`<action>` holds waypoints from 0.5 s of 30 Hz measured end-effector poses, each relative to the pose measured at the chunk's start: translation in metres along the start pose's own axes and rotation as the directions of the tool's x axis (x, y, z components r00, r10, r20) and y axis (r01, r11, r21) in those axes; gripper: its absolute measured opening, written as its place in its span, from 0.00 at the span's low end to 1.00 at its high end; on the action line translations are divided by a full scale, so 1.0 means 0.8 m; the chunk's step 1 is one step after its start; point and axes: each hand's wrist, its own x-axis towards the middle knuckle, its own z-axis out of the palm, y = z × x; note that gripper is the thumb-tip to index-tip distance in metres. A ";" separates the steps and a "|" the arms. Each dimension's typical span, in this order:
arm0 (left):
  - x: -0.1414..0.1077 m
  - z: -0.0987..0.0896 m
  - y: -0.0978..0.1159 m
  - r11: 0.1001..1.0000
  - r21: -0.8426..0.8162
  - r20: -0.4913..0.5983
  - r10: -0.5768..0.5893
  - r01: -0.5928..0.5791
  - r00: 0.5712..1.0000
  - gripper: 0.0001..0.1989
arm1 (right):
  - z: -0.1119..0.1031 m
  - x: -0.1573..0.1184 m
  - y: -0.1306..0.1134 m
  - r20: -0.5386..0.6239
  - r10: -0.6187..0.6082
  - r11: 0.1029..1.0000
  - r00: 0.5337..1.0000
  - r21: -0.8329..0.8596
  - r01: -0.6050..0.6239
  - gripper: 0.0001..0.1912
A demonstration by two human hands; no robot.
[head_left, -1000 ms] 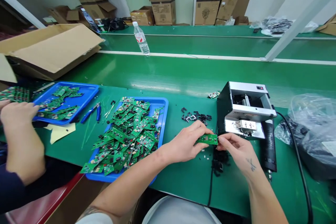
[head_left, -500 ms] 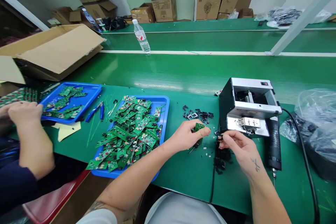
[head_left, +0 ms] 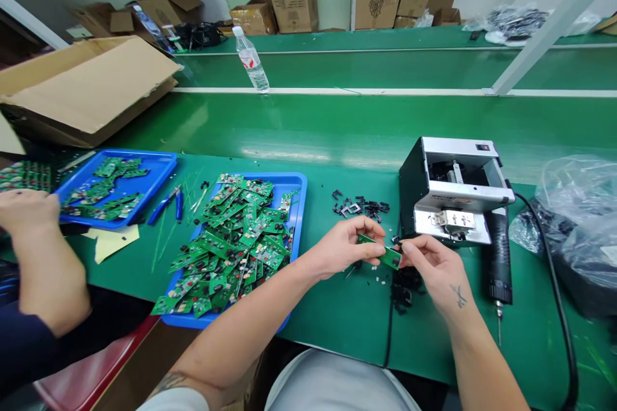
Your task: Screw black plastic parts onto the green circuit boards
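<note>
My left hand (head_left: 344,247) is closed on a small green circuit board (head_left: 390,259), which sticks out to the right between thumb and fingers. Close to the board's right end, my right hand (head_left: 432,261) pinches a small black part (head_left: 396,241), mostly covered by the fingertips. Whether that part touches the board I cannot tell. Behind my hands lie loose black plastic clips (head_left: 369,209), and more black pieces (head_left: 405,289) sit below them. To the left, a blue tray (head_left: 299,205) is heaped with circuit boards (head_left: 245,231).
A silver-and-black machine (head_left: 456,189) stands just behind my right hand, with a black electric screwdriver (head_left: 500,263) and cable (head_left: 554,270) beside it. Cutters (head_left: 166,205) and a second tray (head_left: 164,170) lie left, near another person's arm (head_left: 48,257). Farther back stands a bottle (head_left: 253,64).
My left hand has turned the circuit board from upright to lying out toward the right. My right hand has come slightly left and up, bringing the black part close to the board's end.
</note>
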 end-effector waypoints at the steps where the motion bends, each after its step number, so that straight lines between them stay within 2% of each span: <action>1: 0.000 0.001 -0.001 1.000 0.024 0.012 0.003 -0.004 1.000 0.19 | 0.000 -0.001 -0.001 -0.002 -0.004 1.000 1.000 -0.007 0.004 0.15; 7: -0.001 0.002 -0.006 0.964 0.259 0.018 0.050 -0.053 0.999 0.11 | -0.003 -0.006 0.000 0.014 -0.035 0.999 0.999 -0.027 0.035 0.14; 15: -0.011 0.004 0.001 0.893 0.444 0.039 0.061 -0.072 0.997 0.10 | -0.011 -0.009 0.011 0.084 -0.126 0.991 0.988 -0.033 0.129 0.11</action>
